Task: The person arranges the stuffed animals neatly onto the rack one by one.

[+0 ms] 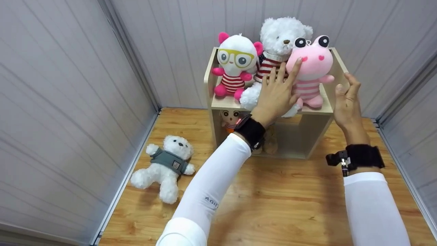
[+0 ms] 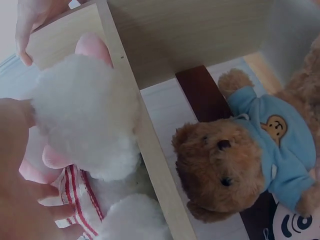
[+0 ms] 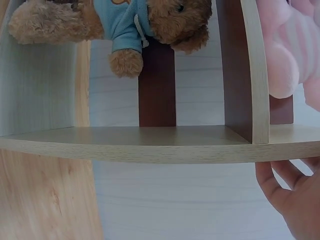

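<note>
My left hand (image 1: 277, 96) lies with spread fingers over a white teddy bear (image 1: 285, 32) in a striped sweater and a pink frog plush (image 1: 311, 66). Its index finger touches the frog's face; the other fingers rest on the bear's front. Both plushes sit on the top level of a small wooden shelf (image 1: 223, 103), with a white-and-pink panda plush (image 1: 235, 59) in yellow glasses to their left. Against the outer face of the shelf's right side panel, my right hand (image 1: 348, 106) rests its fingers, as the right wrist view (image 3: 295, 200) also shows.
On the lower level are a brown teddy bear (image 2: 225, 150) in a blue hoodie and a small doll (image 1: 230, 118). A white teddy bear (image 1: 169, 165) in a green shirt lies on the wooden floor (image 1: 266, 205), left of the shelf. Panelled walls (image 1: 184, 51) stand behind and at both sides.
</note>
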`<act>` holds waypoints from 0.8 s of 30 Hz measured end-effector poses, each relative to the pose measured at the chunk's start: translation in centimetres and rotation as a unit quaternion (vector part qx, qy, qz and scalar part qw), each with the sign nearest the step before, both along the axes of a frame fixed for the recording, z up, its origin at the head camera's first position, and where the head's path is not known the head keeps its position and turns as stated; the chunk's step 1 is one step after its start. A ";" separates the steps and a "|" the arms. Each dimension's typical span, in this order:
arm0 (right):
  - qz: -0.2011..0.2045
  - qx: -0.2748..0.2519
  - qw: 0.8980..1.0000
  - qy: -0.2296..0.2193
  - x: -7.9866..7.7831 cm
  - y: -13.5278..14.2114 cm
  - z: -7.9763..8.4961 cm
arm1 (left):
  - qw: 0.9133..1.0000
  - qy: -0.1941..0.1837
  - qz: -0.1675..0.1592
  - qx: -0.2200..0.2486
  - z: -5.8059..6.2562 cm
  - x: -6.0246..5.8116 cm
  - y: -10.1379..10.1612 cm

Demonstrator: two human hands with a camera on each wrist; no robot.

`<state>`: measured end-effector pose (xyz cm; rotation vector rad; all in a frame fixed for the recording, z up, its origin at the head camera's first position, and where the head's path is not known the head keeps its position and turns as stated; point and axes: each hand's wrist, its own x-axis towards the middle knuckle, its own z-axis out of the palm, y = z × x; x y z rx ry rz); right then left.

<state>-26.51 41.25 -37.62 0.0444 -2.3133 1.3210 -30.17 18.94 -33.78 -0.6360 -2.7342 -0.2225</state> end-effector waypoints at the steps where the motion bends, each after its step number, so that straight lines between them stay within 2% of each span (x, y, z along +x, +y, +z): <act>1: 0.001 0.000 1.000 -0.001 0.0 0.0 0.0 | 1.000 -0.006 -0.003 0.002 -0.1 0.2 -0.2; 3: 0.002 -0.001 1.000 0.000 0.0 0.0 -0.1 | 1.000 -0.014 -0.009 0.008 -0.4 0.7 -0.8; 8: 0.005 -0.009 1.000 0.003 0.0 -0.1 -0.1 | 0.999 -0.007 -0.032 0.023 -0.9 2.4 -2.4; 11: 0.004 -0.011 1.000 0.002 -0.1 -0.3 -0.1 | 0.997 0.022 -0.058 0.054 -2.0 3.7 -4.0; 14: 0.004 -0.012 1.000 0.005 -0.3 -0.5 -0.2 | 0.985 0.074 -0.093 0.121 -4.0 5.2 -6.4; 17: 0.006 -0.015 1.000 0.011 -0.5 -0.7 -0.3 | 0.966 0.124 -0.113 0.196 -6.8 6.7 -9.2; 21: 0.006 -0.015 1.000 0.011 -0.5 -0.5 -0.3 | 0.951 0.141 -0.085 0.262 -10.4 7.9 -13.3; 24: -0.003 -0.012 1.000 0.010 -0.4 -0.1 -0.1 | 0.951 0.132 -0.034 0.277 -13.0 7.9 -16.5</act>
